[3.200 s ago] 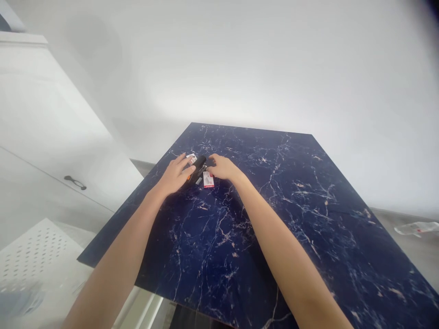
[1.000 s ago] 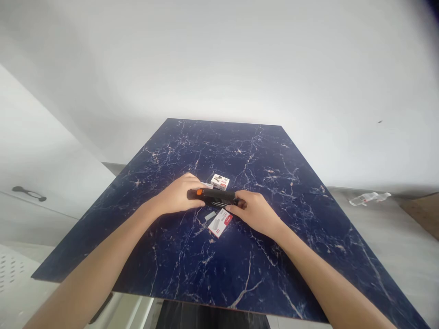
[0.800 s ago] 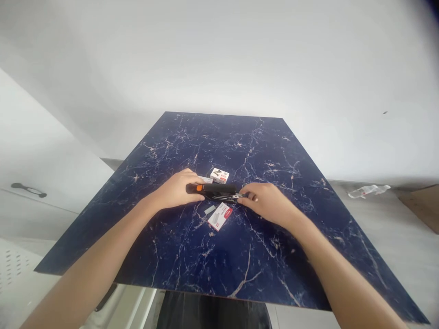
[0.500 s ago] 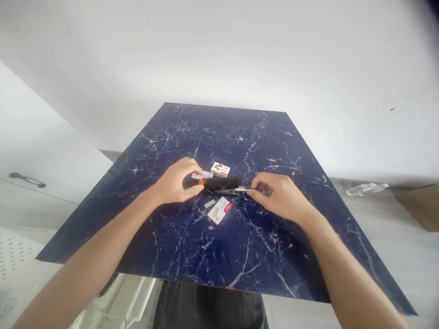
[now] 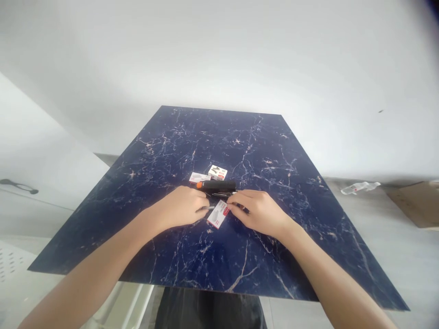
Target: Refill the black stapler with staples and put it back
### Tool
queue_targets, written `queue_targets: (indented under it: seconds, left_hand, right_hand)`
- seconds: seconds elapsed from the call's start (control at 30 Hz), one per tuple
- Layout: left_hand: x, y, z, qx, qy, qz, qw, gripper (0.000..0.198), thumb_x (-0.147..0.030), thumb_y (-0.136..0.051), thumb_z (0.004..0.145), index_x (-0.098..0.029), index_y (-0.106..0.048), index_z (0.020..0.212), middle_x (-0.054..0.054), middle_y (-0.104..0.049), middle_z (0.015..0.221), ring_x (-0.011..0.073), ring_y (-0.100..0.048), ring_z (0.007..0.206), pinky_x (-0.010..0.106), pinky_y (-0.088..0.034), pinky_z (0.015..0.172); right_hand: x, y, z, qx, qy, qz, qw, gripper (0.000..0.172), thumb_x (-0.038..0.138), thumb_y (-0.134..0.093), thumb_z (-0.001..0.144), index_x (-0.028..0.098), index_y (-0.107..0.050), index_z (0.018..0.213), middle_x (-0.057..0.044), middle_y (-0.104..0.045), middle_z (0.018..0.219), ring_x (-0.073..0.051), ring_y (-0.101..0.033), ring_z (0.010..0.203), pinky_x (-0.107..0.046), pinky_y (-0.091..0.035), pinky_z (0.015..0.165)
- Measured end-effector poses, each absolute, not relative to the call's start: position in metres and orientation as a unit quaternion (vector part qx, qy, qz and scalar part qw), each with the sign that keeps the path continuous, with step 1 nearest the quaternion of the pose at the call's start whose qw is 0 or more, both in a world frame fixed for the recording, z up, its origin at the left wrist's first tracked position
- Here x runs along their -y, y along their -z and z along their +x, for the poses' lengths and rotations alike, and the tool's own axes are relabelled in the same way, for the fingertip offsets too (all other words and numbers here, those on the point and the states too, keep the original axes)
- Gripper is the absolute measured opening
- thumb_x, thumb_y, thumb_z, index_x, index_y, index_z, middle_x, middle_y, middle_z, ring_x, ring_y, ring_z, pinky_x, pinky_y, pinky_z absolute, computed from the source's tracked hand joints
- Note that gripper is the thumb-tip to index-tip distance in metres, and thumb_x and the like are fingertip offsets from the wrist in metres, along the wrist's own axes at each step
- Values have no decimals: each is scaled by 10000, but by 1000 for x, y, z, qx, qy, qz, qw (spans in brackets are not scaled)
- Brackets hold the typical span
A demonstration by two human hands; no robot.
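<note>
From the head cam, both bare hands are down on a dark navy marble-look tabletop (image 5: 240, 151), pretty close together. The left hand (image 5: 178, 208) is loosely curled, and a thin silver strip of staples (image 5: 205, 208) pokes out by its fingertips, though I can't tell if it's pinched or just touching. The right hand (image 5: 257, 212) is half open with its fingers gently bent, not clearly holding anything, right beside a small white-and-red staple box (image 5: 218, 215). A black stapler with an orange tip (image 5: 216, 185) lies just ahead of both hands, roughly between them. Beyond it are a flat white-and-red box (image 5: 199, 177) and a white box with a dark picture on top (image 5: 217, 172). Way off to the right, a clear plastic bottle (image 5: 359, 187) lies on the grey floor.
</note>
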State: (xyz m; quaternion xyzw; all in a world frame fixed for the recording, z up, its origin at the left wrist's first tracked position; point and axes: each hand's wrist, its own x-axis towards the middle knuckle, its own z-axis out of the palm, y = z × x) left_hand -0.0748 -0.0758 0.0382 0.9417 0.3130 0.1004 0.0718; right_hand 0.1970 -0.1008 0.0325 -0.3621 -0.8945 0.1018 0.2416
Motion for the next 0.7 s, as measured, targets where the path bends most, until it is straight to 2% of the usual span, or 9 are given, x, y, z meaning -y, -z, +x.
queue_targets:
  seconds: [0.1,0.2,0.3,0.43,0.6,0.7]
  left_hand:
    - [77,-39,-75,-292,-176,940,16,238,-246,-578,1018,-217,-799,934,27,-776,868,152,-708,675,269,-497,574]
    - [78,-39,-73,-256,-270,928,-35,189,-247,-599,1033,-214,-783,1005,20,-800,1008,153,-755,806,266,-553,643]
    - [80,-34,-68,-218,-322,919,-61,131,-239,-629,1031,-220,-758,1040,-2,-814,1038,145,-774,873,262,-588,718]
    - [82,-27,-62,-195,-339,919,-54,86,-240,-667,1014,-236,-734,1068,-11,-812,1040,140,-774,886,267,-602,760]
    - [71,-31,-67,-231,-382,894,-42,202,-248,-712,967,-227,-697,1168,52,-785,1117,203,-742,975,376,-613,871]
    - [60,-30,-76,-285,-377,881,-35,184,-212,-664,981,-213,-707,1160,80,-766,1135,228,-714,997,428,-598,891]
  right_hand:
    - [102,-32,195,879,-123,-362,285,175,227,-563,1044,198,-735,1061,-46,-770,949,-182,-712,816,-316,-549,743]
    - [106,-33,190,849,-178,-367,336,165,252,-633,1025,197,-724,1151,-57,-781,1055,-163,-734,835,-295,-580,771]
    - [109,-34,184,837,-230,-352,349,126,246,-684,998,215,-745,1104,-34,-794,1055,-154,-747,842,-285,-597,799]
    - [109,-37,183,833,-251,-350,349,89,226,-686,987,233,-774,980,-12,-803,993,-157,-748,830,-293,-607,788]
    - [92,-53,220,808,-200,-440,336,116,303,-720,968,264,-805,1037,-12,-814,1048,-172,-738,828,-308,-597,756]
    - [79,-55,246,793,-182,-509,280,108,319,-737,942,294,-818,1009,5,-817,996,-168,-709,746,-310,-576,698]
